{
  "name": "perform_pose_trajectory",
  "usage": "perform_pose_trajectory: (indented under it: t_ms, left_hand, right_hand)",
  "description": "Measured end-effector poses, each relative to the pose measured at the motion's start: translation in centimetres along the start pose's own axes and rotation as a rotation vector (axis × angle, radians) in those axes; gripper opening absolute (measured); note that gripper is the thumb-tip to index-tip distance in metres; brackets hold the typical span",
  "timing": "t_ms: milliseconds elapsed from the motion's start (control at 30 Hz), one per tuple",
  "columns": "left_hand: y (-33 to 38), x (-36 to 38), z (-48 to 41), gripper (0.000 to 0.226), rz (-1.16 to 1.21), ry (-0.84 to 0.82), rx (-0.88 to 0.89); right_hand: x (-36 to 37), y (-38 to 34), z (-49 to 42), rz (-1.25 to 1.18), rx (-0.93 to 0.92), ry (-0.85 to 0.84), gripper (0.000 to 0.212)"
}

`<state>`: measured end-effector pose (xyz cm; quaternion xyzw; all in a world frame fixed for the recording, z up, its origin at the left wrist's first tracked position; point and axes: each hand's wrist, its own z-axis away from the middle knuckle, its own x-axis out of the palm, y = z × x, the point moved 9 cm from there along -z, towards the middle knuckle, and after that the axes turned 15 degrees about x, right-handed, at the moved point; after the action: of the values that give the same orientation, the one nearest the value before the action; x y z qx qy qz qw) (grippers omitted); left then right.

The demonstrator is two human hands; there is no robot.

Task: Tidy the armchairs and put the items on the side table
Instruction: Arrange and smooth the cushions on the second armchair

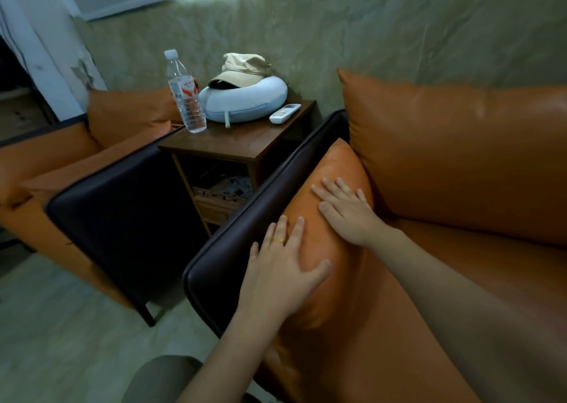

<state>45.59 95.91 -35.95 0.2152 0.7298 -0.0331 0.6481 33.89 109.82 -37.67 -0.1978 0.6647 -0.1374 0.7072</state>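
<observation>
Both my hands press flat on the orange arm cushion (337,169) of the right armchair (460,249). My left hand (279,267) lies nearer me with fingers spread, and my right hand (346,212) lies farther up the cushion. Neither holds anything. The wooden side table (233,144) stands between the two armchairs. On it are a clear water bottle (185,95), a light blue neck pillow (245,101) with a beige cap (242,69) on top, and a white remote (285,113).
A second orange armchair (61,163) with a dark outer side panel (122,218) stands at the left. The dark rim (267,187) of the right armchair runs beside my left hand. A lower shelf (224,194) of the table holds small items. Pale floor lies at the bottom left.
</observation>
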Motion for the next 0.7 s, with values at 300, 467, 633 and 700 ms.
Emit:
perform_pose_trajectory:
  t_ms: [300,467,633,700]
  left_hand:
    - [0.5,0.5,1.8,0.085,0.027,0.126,0.008]
    - [0.5,1.0,2.3,0.082,0.034,0.133,0.025]
    - [-0.1,1.7,1.6,0.078,0.021,0.209,0.030]
    - [-0.3,2.0,1.7,0.077,0.013,0.213,0.029]
  right_hand:
    - [-1.4,1.9,-8.2,0.108,0.138,0.027,0.056]
    - [-2.2,3.3,-12.3,0.123,0.213,0.027,0.058]
    - [-2.5,5.1,-13.6,-0.052,0.358,0.043,0.060]
    - [-2.4,5.9,-12.2,-0.185,0.444,0.067,0.062]
